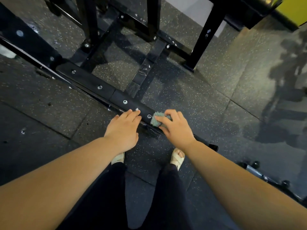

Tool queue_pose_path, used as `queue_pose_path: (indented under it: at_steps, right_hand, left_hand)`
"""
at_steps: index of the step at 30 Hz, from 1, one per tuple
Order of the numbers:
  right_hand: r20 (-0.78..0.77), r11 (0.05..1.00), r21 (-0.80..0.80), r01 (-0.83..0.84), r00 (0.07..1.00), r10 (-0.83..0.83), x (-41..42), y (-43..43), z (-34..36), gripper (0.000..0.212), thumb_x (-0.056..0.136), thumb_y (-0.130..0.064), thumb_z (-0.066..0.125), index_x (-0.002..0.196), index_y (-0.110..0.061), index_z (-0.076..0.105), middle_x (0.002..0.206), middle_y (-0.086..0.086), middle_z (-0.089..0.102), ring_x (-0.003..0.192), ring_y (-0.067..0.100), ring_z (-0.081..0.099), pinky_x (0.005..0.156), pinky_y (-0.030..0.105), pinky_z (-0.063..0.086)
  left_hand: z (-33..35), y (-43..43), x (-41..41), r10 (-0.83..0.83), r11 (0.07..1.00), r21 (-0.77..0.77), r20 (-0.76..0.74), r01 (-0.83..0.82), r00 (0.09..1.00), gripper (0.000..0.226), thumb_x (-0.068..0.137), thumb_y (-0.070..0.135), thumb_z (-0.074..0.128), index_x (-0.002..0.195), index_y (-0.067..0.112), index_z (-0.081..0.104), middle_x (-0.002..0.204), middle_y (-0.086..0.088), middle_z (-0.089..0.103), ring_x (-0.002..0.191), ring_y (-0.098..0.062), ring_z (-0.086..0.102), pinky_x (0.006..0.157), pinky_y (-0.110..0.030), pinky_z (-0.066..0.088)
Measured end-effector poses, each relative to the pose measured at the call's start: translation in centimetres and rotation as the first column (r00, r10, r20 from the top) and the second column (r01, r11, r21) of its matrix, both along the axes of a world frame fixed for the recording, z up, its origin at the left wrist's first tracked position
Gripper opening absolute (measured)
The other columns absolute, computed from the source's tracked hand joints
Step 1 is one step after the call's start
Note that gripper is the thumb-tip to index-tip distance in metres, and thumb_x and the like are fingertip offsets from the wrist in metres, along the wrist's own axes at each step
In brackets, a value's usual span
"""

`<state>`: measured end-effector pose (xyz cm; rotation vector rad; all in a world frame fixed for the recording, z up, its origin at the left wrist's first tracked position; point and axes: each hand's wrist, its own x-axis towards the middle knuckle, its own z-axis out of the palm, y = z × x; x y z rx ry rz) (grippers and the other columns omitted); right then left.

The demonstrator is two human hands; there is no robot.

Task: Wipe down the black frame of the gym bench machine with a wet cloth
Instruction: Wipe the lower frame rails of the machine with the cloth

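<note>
The black frame [86,81] of the bench machine runs diagonally across the floor from upper left to lower right, studded with silver bolts. My right hand [176,128] holds a small grey-green cloth [156,119] against the low frame bar, fingers curled over it. My left hand [124,128] rests on the same bar just left of the cloth, fingers straight and flat. More black uprights and cross bars [149,62] of the frame stand behind, with wet streaks on one flat bar.
Speckled dark rubber floor tiles [216,90] lie all around. My feet in pale sandals [177,157] stand just behind the bar. A metal bar with black knobs [259,173] lies at right. A yellow wall panel [290,9] shows at top right.
</note>
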<state>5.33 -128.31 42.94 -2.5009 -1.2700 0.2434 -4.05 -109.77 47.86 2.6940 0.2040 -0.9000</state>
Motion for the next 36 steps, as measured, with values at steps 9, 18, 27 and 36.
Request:
queue_pose_path:
  at_steps: [9,18,27,36]
  right_hand:
    - [-0.234,0.875,-0.011,-0.485,0.852,0.469,7.1,-4.7,2.2,0.024,0.082,-0.029,0.071,0.104,-0.022,0.072,0.098,0.014,0.055,0.075,0.030,0.058,0.057,0.028,0.046]
    - [-0.139,0.728,0.098,-0.679,0.715,0.686,8.7,1.9,-0.4,0.027,0.083,-0.029,0.059,0.105,-0.023,0.074,0.090,0.019,0.056,0.064,0.033,0.055,0.042,0.034,0.049]
    - [-0.222,0.271,-0.016,-0.963,0.267,0.938,11.2,-7.2,1.8,0.037,0.088,-0.041,0.044,0.108,-0.026,0.071,0.085,0.006,0.057,0.068,0.022,0.054,0.048,0.030,0.050]
    - [-0.180,0.340,0.074,-0.938,0.322,0.929,9.0,-9.1,-0.4,0.025,0.090,-0.036,0.047,0.110,-0.025,0.058,0.085,0.008,0.052,0.075,0.024,0.047,0.055,0.037,0.050]
  left_hand:
    - [-1.1,-5.3,0.3,0.562,0.827,-0.108,0.132,-0.552,0.817,0.058,0.096,0.020,0.043,0.149,0.018,0.020,0.157,0.003,0.014,0.145,-0.018,0.009,0.114,-0.031,0.019]
    - [-1.6,-16.7,-0.8,0.968,-0.167,-0.449,-0.244,-0.878,-0.059,0.049,0.097,0.009,0.041,0.145,0.017,0.031,0.141,-0.002,0.042,0.114,-0.014,0.047,0.091,-0.021,0.038]
    - [-1.2,-20.6,0.1,0.893,-0.389,-0.526,-0.418,-0.756,-0.168,0.044,0.099,0.011,0.036,0.143,0.016,0.034,0.135,-0.004,0.050,0.084,-0.016,0.055,0.069,-0.029,0.047]
    - [-1.2,-20.8,-0.2,0.791,-0.591,-0.466,-0.498,-0.659,-0.357,0.042,0.096,0.022,0.041,0.138,0.025,0.041,0.134,-0.003,0.051,0.115,-0.021,0.052,0.102,-0.043,0.043]
